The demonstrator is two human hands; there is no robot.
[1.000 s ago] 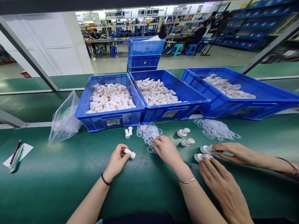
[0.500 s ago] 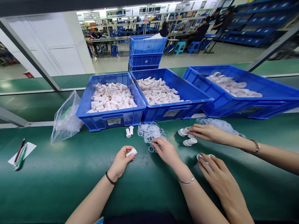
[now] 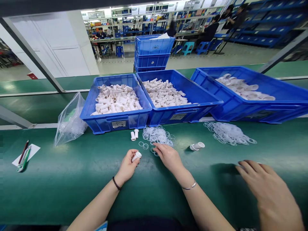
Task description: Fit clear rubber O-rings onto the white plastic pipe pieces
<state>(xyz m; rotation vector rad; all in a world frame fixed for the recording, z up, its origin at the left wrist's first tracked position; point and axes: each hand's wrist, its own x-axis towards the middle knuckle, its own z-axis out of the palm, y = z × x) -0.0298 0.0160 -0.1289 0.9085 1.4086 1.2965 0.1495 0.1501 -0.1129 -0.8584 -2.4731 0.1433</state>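
My left hand (image 3: 127,163) is closed around a white plastic pipe fitting (image 3: 137,156), its flanged, open end showing past the fingers. To the right, my right hand (image 3: 169,157) has its fingertips pinched low over the table on a clear ring (image 3: 154,151). Just behind those fingers lies a heap of clear rings (image 3: 157,134). A few loose rings (image 3: 143,145) lie between my hands. Two white fittings (image 3: 134,134) stand close together in front of the left bin.
Blue bins (image 3: 115,125) of white fittings line the back. A plastic bag (image 3: 69,123) sits left, with pens (image 3: 24,157) on paper. At right are a white fitting piece (image 3: 197,146), another ring pile (image 3: 231,133) and a co-worker's hand (image 3: 267,183).
My right hand has shifted slightly left, and loose rings now lie apart from the heap. My left hand has turned the fitting. The co-worker's hands moved right, one out of view, with several white pieces gone.
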